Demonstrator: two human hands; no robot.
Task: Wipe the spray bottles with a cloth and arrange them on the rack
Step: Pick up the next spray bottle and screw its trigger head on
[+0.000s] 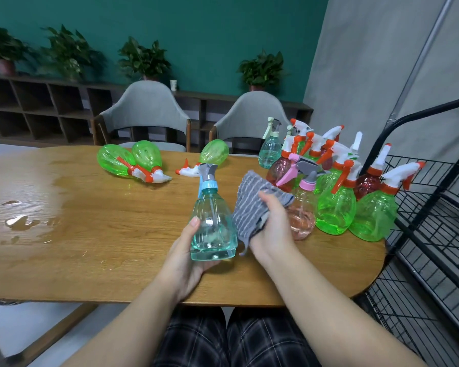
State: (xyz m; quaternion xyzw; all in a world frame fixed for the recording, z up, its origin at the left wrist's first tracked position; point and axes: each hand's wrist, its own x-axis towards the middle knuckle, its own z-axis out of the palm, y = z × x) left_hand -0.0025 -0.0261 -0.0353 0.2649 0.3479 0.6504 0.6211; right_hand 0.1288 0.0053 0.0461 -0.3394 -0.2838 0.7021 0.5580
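Observation:
My left hand (184, 256) grips the base of a clear teal spray bottle (213, 226) with a grey trigger, upright above the wooden table (96, 234). My right hand (273, 226) holds a grey striped cloth (252, 205) against the bottle's right side. Just right of it stands a pink spray bottle (304, 205). Behind and right of that is a cluster of several green and red spray bottles (337, 205) with orange-and-white triggers. Three green bottles (133, 161) lie on their sides at the table's far middle. A black wire rack (435, 207) stands at the table's right end.
Water puddles (24, 221) lie on the table's left part. Two grey chairs (143, 112) stand behind the table. A low shelf with potted plants (141, 59) runs along the green wall. A grey curtain hangs behind the rack.

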